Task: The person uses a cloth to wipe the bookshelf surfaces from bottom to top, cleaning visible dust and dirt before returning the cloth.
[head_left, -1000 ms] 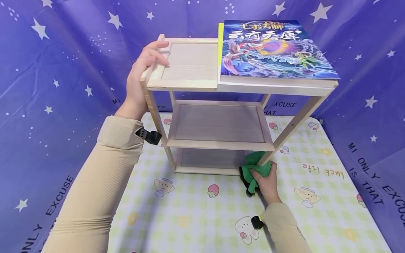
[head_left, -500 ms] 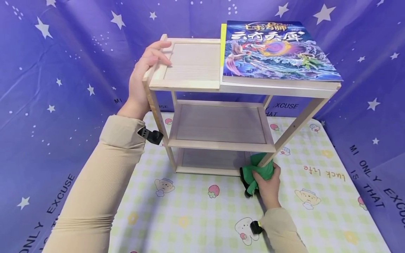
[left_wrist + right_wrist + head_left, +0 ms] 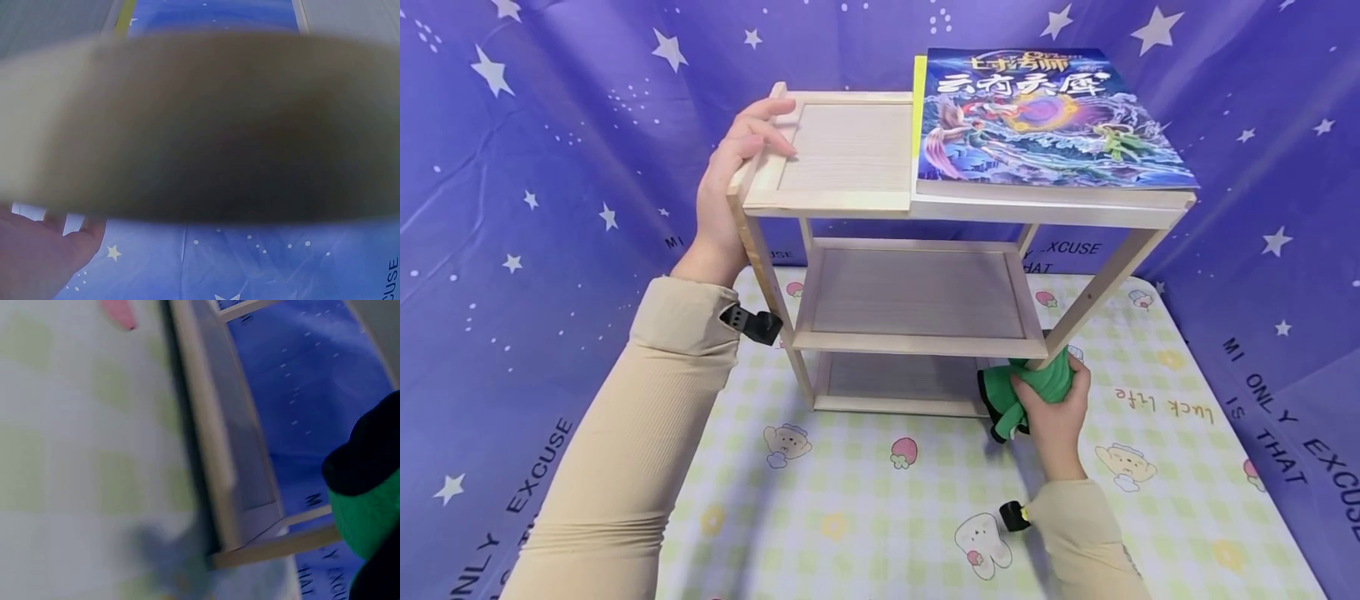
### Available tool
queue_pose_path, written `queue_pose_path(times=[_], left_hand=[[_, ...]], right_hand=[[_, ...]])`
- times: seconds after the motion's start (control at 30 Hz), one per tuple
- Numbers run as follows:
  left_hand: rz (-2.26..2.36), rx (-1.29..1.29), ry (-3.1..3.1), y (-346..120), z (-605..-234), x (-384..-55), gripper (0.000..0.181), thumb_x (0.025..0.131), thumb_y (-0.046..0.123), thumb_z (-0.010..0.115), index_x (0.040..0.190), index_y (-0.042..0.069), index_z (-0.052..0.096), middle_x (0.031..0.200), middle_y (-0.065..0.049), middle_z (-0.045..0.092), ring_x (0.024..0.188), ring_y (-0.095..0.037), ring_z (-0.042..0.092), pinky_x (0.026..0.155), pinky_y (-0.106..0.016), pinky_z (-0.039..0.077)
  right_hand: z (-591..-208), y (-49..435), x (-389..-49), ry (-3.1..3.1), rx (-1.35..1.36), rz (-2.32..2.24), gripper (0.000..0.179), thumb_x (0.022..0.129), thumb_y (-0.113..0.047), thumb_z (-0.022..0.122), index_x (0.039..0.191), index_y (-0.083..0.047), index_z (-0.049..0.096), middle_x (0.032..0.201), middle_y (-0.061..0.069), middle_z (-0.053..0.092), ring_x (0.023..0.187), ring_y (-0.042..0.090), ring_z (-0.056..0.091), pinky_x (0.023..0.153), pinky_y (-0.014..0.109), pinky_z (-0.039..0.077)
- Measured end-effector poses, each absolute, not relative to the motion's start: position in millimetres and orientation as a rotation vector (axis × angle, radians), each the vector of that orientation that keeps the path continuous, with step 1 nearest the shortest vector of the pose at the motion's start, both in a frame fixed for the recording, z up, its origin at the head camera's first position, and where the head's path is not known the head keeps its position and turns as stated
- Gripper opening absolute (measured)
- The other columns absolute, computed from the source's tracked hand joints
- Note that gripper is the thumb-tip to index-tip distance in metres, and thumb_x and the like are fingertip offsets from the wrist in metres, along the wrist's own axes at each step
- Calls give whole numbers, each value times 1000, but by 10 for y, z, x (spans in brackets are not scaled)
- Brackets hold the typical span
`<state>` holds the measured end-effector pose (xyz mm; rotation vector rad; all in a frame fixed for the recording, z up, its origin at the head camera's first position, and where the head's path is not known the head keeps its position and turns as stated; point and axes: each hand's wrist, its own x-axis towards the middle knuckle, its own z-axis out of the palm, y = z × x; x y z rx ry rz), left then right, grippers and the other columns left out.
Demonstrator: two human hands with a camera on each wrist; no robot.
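Observation:
A three-tier wooden shelf rack (image 3: 827, 202) stands on the table. My left hand (image 3: 730, 179) holds its top left side, fingers bent over the rail onto the top panel; the thumb is hidden. At the front right leg (image 3: 1086, 300), my right hand (image 3: 1060, 417) grips a green cloth (image 3: 1047, 382) with black edging, wrapped around the leg just below the middle tier. In the right wrist view the green cloth (image 3: 362, 515) shows at the right edge with a dark end. A blurred pale part of the rack (image 3: 206, 125) fills most of the left wrist view.
Books, the upper one a blue illustrated book (image 3: 1045, 125), lie on the right half of the top tier. A checked tablecloth (image 3: 850, 475) covers the table. Blue star-patterned curtains (image 3: 572, 125) close in the back and both sides.
My right hand has moved up and slightly right along the front right leg with the green cloth. My left hand keeps its place on the rack; the view has shifted slightly.

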<state>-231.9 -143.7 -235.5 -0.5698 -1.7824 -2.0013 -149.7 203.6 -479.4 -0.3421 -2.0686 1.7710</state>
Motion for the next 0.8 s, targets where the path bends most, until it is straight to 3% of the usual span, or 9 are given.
queue_pose_path(times=[0.57, 0.8], left_hand=[[-2027, -574, -1760, -1433, -2366, -2322, 43, 90, 10, 29, 67, 25, 63, 145, -16, 46, 144, -9, 31, 116, -22, 20], [-2025, -578, -1764, -1421, -2363, -2329, 42, 90, 11, 30, 67, 25, 63, 147, -16, 45, 144, -9, 31, 117, -23, 19]], right_hand=[[-4401, 1984, -1570, -1935, -179, 1673, 61, 82, -4, 73, 137, -12, 47, 115, -16, 56, 101, 4, 54, 85, 17, 42], [-4478, 2004, -1547, -2012, -234, 1577, 63, 84, -9, 72, 142, -21, 50, 114, -20, 55, 95, 3, 53, 78, 16, 42]])
